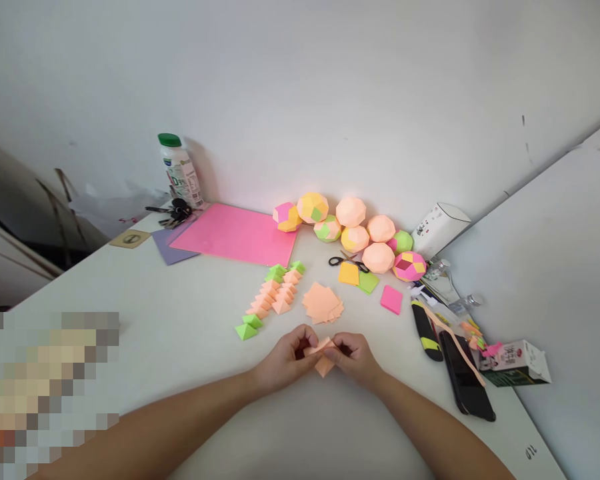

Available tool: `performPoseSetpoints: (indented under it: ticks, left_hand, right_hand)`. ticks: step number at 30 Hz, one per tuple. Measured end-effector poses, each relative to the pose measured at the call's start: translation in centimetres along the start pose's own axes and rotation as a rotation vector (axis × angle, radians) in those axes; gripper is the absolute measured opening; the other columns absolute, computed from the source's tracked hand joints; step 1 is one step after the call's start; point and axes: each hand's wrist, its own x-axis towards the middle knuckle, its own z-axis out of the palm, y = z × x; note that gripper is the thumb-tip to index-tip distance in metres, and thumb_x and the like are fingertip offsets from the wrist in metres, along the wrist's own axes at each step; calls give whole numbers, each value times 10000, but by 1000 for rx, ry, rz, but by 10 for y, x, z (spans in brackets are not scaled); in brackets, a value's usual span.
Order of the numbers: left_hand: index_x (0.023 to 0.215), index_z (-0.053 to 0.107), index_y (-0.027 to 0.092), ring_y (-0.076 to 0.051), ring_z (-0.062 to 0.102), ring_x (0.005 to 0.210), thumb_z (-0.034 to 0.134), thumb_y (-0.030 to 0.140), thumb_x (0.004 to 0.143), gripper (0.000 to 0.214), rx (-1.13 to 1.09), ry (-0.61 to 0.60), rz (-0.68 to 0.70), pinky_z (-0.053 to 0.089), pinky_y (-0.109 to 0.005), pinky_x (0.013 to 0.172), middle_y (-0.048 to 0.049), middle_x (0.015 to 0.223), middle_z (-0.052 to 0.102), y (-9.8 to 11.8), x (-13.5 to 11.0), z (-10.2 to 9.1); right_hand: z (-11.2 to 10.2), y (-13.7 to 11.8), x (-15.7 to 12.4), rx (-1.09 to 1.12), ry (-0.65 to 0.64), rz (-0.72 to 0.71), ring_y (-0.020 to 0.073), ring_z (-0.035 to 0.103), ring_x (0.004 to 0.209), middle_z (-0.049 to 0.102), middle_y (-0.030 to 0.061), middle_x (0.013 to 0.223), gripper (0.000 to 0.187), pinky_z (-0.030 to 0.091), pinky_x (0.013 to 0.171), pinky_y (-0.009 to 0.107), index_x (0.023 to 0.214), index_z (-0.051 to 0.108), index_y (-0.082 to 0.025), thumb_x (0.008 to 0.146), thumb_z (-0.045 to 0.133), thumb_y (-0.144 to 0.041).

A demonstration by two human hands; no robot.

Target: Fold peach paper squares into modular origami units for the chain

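Note:
Both hands meet over the white table [180, 333] and pinch one small piece of orange paper [324, 364]. My left hand [285, 360] grips its left side with curled fingers. Closed on its right side is my right hand [357, 357]. Just beyond the hands lies a fanned stack of orange paper squares [323, 303]. To its left run two rows of folded orange and green paper units [275, 297].
Several paper balls [360, 230] sit against the wall with scissors [347, 261], loose yellow, green and pink squares [391, 299], a pink sheet [237, 233], a bottle [180, 170] and keys [175, 213]. A phone [466, 383], a marker [427, 331] and a small carton [515, 363] lie at right.

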Motion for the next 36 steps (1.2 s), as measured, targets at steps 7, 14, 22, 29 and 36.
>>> performPoseSetpoints:
  ticks: [7, 14, 22, 29, 36]
  left_hand:
    - [1000, 550, 212, -131, 491, 701, 509, 323, 825, 212, 209, -52, 97, 407, -262, 649, -11, 823, 543, 4, -2, -4]
    - [1191, 541, 268, -194, 520, 925, 482, 275, 853, 343, 243, -68, 303, 444, -334, 788, -66, 983, 531, -2, 0, -7]
    - [1103, 596, 227, -154, 507, 748, 500, 352, 840, 307, 286, -8, 136, 435, -289, 690, -29, 844, 512, 0, 0, -5]
    - [993, 664, 217, -150, 508, 722, 454, 357, 868, 282, 360, -22, 160, 415, -256, 677, -19, 743, 548, 9, -1, -1]
    - [924, 641, 158, -143, 488, 701, 386, 404, 894, 356, 345, -89, 184, 405, -248, 646, -27, 746, 557, 9, -1, 1]
  right_hand:
    - [-1, 1, 0, -7, -71, 4, 83, 328, 500, 385, -42, 533, 317, 271, 470, 221, 587, 507, -160, 770, 599, -402]
    - [-3, 4, 2, 3, -55, -54, 102, 381, 535, 440, -25, 557, 292, 321, 511, 237, 616, 567, -166, 777, 598, -407]
    - [-4, 3, 2, 62, -32, -55, 106, 422, 538, 504, -8, 578, 258, 339, 518, 245, 662, 644, -160, 762, 630, -398]
    - [-1, 6, 0, 141, 49, 29, 102, 434, 549, 500, -14, 597, 260, 359, 514, 231, 665, 569, -162, 723, 674, -394]
    - [-1, 8, 1, 232, 62, 78, 101, 469, 574, 525, -10, 648, 284, 392, 524, 224, 749, 559, -169, 675, 717, -393]
